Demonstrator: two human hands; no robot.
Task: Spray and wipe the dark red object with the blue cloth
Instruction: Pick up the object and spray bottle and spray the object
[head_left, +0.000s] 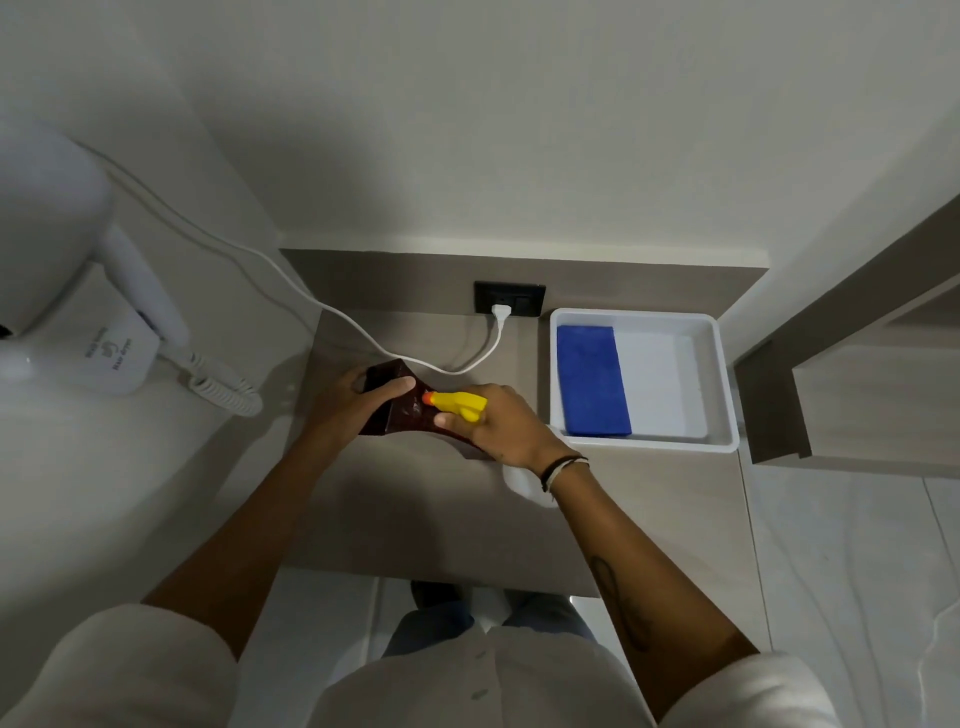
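The left hand is closing its fingers and thumb around the upper end of the dark red, glossy, flared object, steadying it on the grey-brown laminate shelf just in front of the person. The right hand is wrapping around a spray bottle with a yellow trigger head and orange nozzle, the nozzle pointing left at the red surface from very close; the white body of the bottle seems to be showing below the wrist, though most of it is hidden. The folded blue cloth is lying untouched in the left half of the white rectangular plastic tray, just to the right of the hands. A white power cord is running from the black wall socket close behind the object.

The spraying step appears to be in hand. To do it well, the nozzle is probably wanting a little more distance so the mist spreads across the whole face, and it is worth keeping the spray angled down and away from the socket and plug
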